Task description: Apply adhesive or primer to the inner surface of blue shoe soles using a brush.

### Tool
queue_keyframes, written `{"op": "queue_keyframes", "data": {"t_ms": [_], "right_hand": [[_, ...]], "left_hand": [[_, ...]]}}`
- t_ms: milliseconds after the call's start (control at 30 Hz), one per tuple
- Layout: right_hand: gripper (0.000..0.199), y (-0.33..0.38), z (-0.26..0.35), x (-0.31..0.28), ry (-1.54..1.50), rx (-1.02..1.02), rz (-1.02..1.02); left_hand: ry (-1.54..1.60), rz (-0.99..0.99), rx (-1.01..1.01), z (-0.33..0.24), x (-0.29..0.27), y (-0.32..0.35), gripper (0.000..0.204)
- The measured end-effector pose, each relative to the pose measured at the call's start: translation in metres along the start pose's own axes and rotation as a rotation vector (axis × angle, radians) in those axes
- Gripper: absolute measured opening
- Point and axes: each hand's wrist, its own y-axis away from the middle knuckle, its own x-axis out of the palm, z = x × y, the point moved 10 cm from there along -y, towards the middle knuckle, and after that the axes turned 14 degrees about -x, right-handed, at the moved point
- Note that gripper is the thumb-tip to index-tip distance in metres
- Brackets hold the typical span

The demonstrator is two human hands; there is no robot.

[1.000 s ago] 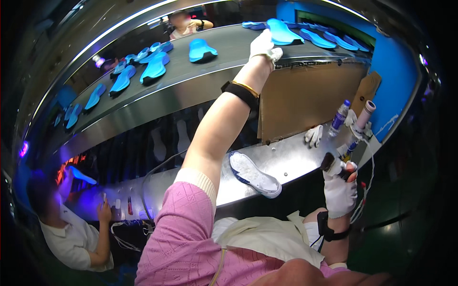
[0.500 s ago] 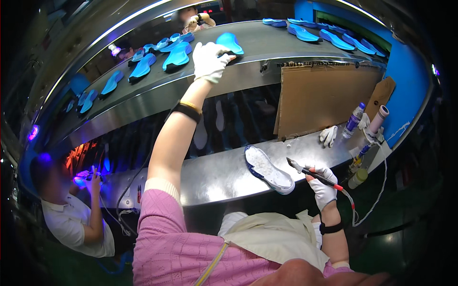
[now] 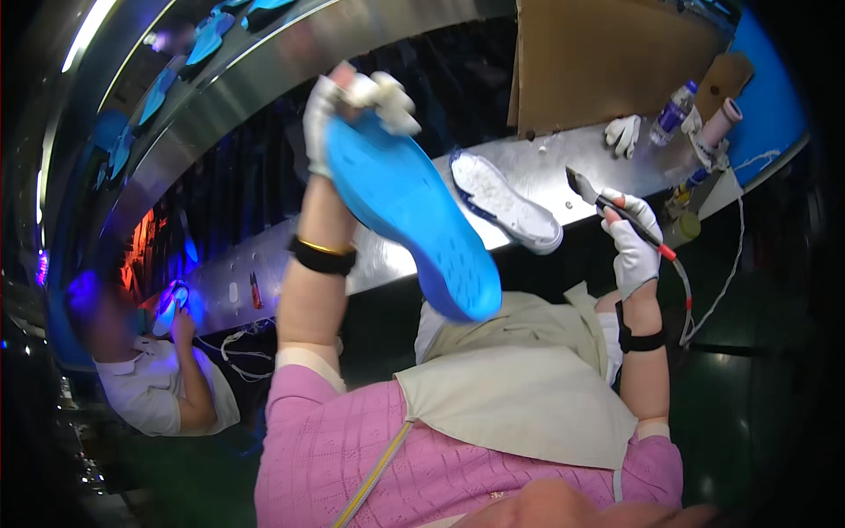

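Fingers [image 3: 393,99] of the left hand [image 3: 339,123], in a white glove, curl over the upper end of a blue shoe sole [image 3: 409,211] and grip it. The blue sole is held in the air, slanting down to the right, its lower end in front of the beige apron [image 3: 519,414]. The right hand [image 3: 635,242], also gloved in white, is closed around a dark-handled brush [image 3: 584,187], its bristles pointing up and left, a cable trailing from the other end. Between the 2 hands, a white sole with a dark blue edge [image 3: 506,201] lies on the metal table [image 3: 568,163], its near end jutting past the front edge. Farther right on the table are a loose white glove [image 3: 623,135] and a purple-labelled bottle [image 3: 674,113]. At left sits 1 co-worker [image 3: 163,387] in a white shirt.
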Motion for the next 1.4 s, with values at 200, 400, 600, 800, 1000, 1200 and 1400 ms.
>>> {"op": "queue_keyframes", "data": {"t_ms": [200, 400, 600, 800, 1000, 1200, 1400], "right_hand": [[0.024, 0.008, -0.009, 0.005, -0.064, 0.144, 0.049], [0.027, 0.010, 0.006, 0.060, -0.158, 0.123, 0.229], [0.024, -0.006, -0.003, 0.072, -0.067, -0.013, 0.181], [0.030, 0.011, 0.016, 0.100, -0.080, -0.133, 0.273], [0.032, 0.012, 0.016, 0.089, 0.048, -0.200, 0.299], [0.022, 0.035, 0.031, 0.113, 0.100, -0.297, 0.527], [0.019, 0.054, 0.045, 0.104, 0.192, -0.549, 0.525]], "left_hand": [[0.675, 0.062, -0.324, 0.202, 0.007, 0.026, 0.078], [0.457, 0.050, -0.400, 0.231, 0.026, 0.023, 0.090], [0.466, -0.039, -0.268, 0.231, 0.041, 0.006, 0.092], [0.342, -0.267, -0.191, 0.237, 0.010, 0.002, 0.066], [0.347, -0.279, -0.192, 0.228, -0.005, 0.008, 0.068], [0.387, -0.133, -0.267, 0.221, 0.007, 0.007, 0.068], [0.374, -0.040, -0.380, 0.234, 0.002, 0.006, 0.082]]}}
